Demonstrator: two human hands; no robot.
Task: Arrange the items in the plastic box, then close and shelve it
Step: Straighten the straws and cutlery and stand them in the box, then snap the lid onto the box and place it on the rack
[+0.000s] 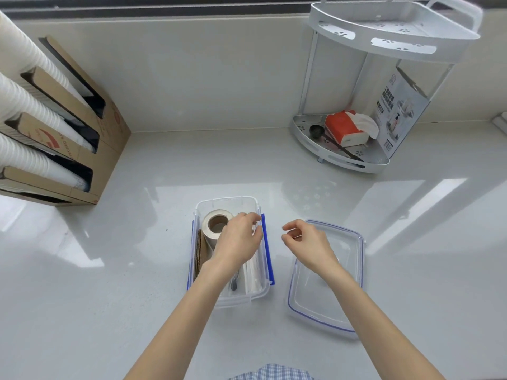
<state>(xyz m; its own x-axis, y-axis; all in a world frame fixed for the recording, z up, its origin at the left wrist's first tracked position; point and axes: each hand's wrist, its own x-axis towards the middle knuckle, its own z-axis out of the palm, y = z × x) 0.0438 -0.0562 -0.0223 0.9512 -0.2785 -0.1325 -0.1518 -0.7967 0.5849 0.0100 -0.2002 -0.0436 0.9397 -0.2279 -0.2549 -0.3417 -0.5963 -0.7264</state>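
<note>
A clear plastic box [227,204] with blue side latches stands open on the white counter in front of me. Inside it a tape roll [215,223] sits at the far left, a strip of brown cardboard [200,253] lines the left wall, and a clear packet [253,272] and a small dark item [234,285] lie toward the near end. My left hand [238,239] hovers over the box's middle, fingers curled down into it; whether it grips anything is hidden. My right hand [307,242] floats empty above the far left corner of the clear lid [329,283], which lies flat to the right of the box.
A white two-tier corner shelf [389,31] stands at the back right; its lower tier holds a red tissue pack [345,127], a black scoop [315,130] and a printed card. A cardboard dispenser [90,149] with stacks of white cups stands at the left.
</note>
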